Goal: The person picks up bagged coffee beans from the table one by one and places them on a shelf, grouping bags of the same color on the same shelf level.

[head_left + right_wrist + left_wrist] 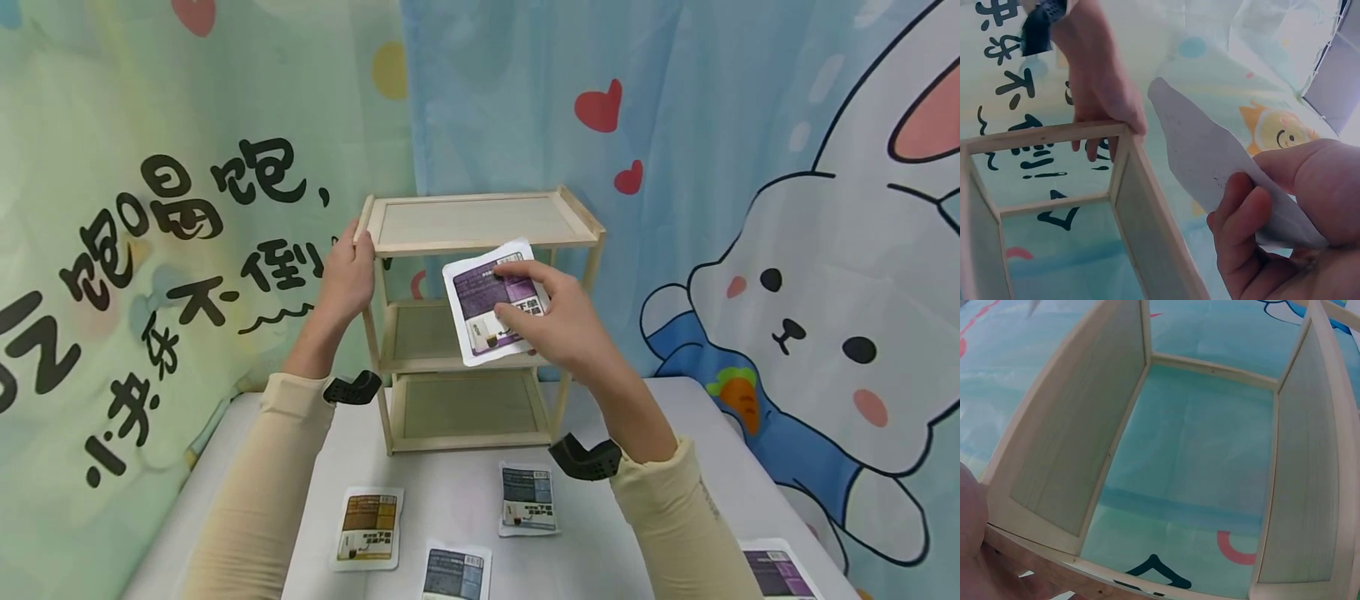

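A three-tier wooden shelf (472,223) stands on the table, its pale frame holding flat panels. My left hand (349,271) grips the upper left corner of its top tier; the right wrist view shows that hand (1105,94) with fingers over the frame. In front of the shelf, my right hand (562,321) pinches a white pouch with a purple label (487,304) between thumb and fingers. The plain back of this pouch (1200,150) faces the right wrist camera. Shelf panels (1079,437) fill much of the left wrist view.
On the white table (315,533) lie a pouch with a brown label (368,529), a grey-labelled pouch (527,500), another grey-labelled pouch (456,573) and a purple-labelled pouch (780,571) at the right edge. A printed curtain (495,100) hangs behind the shelf.
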Motion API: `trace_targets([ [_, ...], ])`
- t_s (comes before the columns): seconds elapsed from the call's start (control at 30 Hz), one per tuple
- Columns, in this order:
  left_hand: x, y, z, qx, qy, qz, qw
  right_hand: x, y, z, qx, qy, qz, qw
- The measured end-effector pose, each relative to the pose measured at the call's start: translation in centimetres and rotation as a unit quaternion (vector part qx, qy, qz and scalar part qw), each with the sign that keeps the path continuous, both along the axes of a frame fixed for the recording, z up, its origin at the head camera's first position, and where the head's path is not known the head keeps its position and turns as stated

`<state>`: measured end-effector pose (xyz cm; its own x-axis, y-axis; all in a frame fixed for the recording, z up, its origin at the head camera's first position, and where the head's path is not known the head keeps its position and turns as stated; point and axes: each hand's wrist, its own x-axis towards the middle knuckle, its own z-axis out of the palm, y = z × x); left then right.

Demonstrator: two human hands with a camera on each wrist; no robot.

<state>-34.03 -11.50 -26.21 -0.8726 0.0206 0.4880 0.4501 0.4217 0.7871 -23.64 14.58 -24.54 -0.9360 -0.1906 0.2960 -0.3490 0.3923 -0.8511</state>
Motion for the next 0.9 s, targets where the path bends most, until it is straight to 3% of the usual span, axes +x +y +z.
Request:
trace_targets([
  [0.47, 0.2, 0.2, 0.1, -0.003, 0.002, 0.003, 1.0000, -4.4, -3.5, 5.5, -0.044, -0.006, -0.011, 0.999],
  [0.9, 0.2, 0.2, 0.2, -0.007, -0.016, 0.017, 0.9997, -8.2, -6.0, 7.8, -0.069, -0.072, -0.015, 0.995],
])
